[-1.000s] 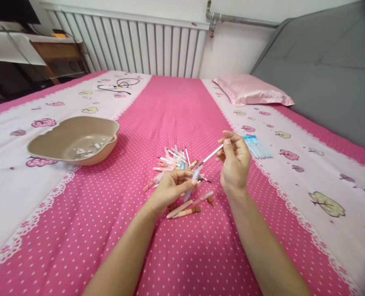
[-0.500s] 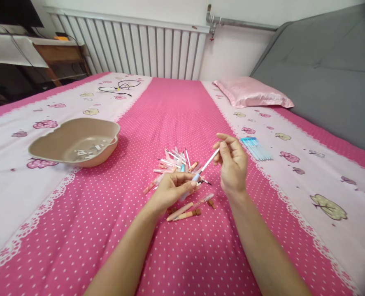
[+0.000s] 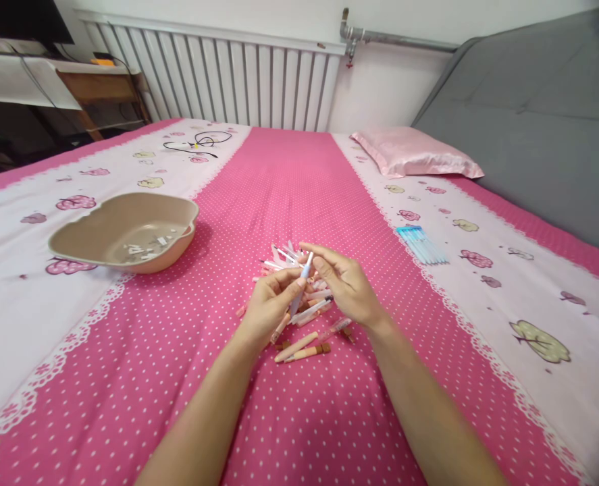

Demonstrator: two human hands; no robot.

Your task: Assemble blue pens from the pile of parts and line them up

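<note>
left fingers (image 3: pixel 290 292): gripping pale-blue pen barrel (image 3: pixel 306 271) | right fingers (image 3: pixel 328 273): beside white refill (image 3: pixel 310 257) | pens (image 3: pixel 315 310) beneath | basin (image 3: pixel 99 233) left

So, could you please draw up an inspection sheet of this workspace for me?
Surface: pink-and-white bedspread, lightly creased.
Job's things: pale-blue pen barrel, white rod at its upper end; loose pens heaped beneath.
Clutter: basin with small white pieces, left; blue pens lined up, right.
Hands: left hand grips the barrel; right hand at the rod, contact unclear.
Cables: black cable loosely coiled, far left of bed.
Surroundings: radiator, pink pillow, grey headboard.
</note>
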